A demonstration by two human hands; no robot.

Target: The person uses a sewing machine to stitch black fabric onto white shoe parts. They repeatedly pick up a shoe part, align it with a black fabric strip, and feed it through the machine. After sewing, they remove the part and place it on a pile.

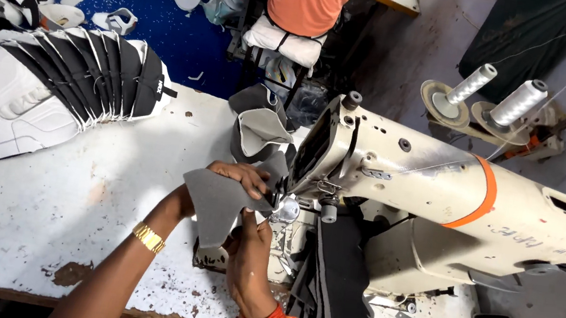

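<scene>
Nearest me, my right hand (251,254), with red and orange thread bangles at the wrist, is pinched narrow on the near edge of a flat grey fabric piece (217,205), pressing it toward the needle area of the cream industrial sewing machine (440,196). My left hand (240,175), a gold bracelet on its wrist, lies curled over the far edge of the same piece, fingers closed on it. The fabric sits just left of the presser foot, touching it as far as I can tell; the needle itself is hidden.

I judge the seam on this piece to be only starting or mid-run; I can't see any finished stitching. Just right of my hands, a stack of dark grey cut pieces (339,285) hangs over the near table edge. Beyond my left hand stands a heap of folded grey shapes (257,130). Far left on the worn white table (33,205) lies a fanned row of black-and-white shoe panels (81,75). Two white thread cones (499,93) stand far right.
</scene>
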